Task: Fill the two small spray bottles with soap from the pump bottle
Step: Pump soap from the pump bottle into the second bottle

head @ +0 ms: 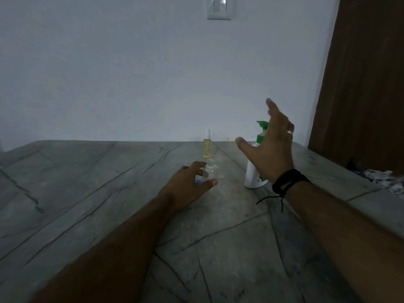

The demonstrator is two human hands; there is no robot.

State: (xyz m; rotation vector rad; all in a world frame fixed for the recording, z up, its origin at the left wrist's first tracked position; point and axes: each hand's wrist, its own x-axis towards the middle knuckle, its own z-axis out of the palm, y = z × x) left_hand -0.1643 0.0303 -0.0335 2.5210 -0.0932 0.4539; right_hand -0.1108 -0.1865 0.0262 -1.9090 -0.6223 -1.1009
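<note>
A small clear spray bottle (211,170) without its top stands on the grey stone table (91,182), and my left hand (188,184) curls round its base with thumb and fingers. Behind it stands a second small spray bottle (207,148), capped and holding yellowish liquid. To the right is the white pump bottle (253,174) with a green pump head (262,132). My right hand (271,145) hovers in front of the pump bottle with fingers spread, wearing a ring and a black wrist cord, and partly hides it.
A grey wall rises behind the table with a light switch (219,7) at the top. A brown wooden door (367,79) stands at the right. Crumpled cloth or wrappers (382,174) lie past the table's right edge.
</note>
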